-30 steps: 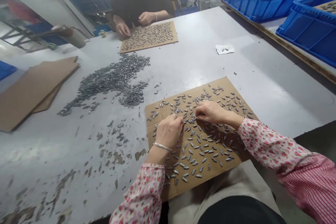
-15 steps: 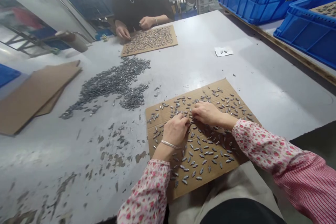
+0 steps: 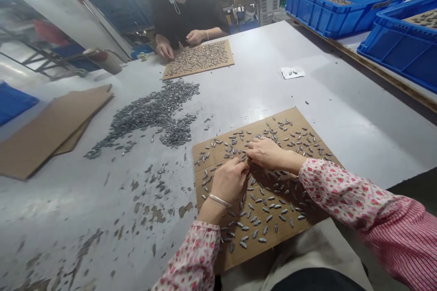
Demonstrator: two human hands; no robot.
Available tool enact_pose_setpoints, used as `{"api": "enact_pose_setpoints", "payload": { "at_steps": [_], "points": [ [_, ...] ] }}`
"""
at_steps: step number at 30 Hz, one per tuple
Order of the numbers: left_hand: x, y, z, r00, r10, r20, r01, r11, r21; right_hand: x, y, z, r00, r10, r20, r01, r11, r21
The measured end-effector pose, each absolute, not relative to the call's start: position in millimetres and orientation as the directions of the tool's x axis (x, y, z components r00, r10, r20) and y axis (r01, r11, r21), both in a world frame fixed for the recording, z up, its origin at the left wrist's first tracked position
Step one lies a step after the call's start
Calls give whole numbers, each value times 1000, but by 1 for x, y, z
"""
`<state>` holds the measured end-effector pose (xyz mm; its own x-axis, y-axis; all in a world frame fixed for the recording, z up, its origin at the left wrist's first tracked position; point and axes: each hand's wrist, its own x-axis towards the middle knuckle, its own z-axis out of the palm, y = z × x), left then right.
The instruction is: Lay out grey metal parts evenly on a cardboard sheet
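Note:
Small grey spindle-shaped metal pieces (image 3: 262,239) lie spread over a sheet of cardboard (image 3: 235,259) at the table's near edge. Over the upper middle of this sheet, my left hand (image 3: 229,179) is closed, fingertips pinched together among the pieces. My right hand (image 3: 266,152) is closed too, its fingertips almost meeting those of the left. Whatever lies between the fingers of either hand is hidden by the fingers themselves. A dense heap of similar grey pieces (image 3: 146,111) rests on the table to the left of the far corner of the cardboard.
Across the white table (image 3: 341,132), a person's hands (image 3: 165,49) work over another covered cardboard sheet (image 3: 198,74). Stacked bare cardboard (image 3: 44,132) lies left. Blue crates (image 3: 324,16) stand on a ledge at right. A small white paper (image 3: 292,72) holds a few pieces.
The whole view has shifted slightly, so everything sits a little lower and to the right. My right hand has come closer to my left, fingertips now nearly together.

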<state>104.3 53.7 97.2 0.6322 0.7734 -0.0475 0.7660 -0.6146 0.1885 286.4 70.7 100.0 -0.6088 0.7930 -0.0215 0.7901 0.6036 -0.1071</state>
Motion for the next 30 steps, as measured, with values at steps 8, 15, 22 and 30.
{"api": "enact_pose_setpoints", "payload": {
  "at_steps": [8,15,22,30],
  "points": [
    [87,68,98,485,875,17,787,-444,427,273,95,113,-605,764,-224,796,580,-171],
    [101,70,108,476,878,-51,829,-429,358,305,143,135,-202,978,48,913,206,-352],
    [112,75,108,486,869,-91,850,-445,283,311,97,121,-462,880,-112,857,410,-312],
    [124,79,105,432,898,-87,900,-422,113,294,72,103,-435,895,-99,891,411,-191]
  ]
}}
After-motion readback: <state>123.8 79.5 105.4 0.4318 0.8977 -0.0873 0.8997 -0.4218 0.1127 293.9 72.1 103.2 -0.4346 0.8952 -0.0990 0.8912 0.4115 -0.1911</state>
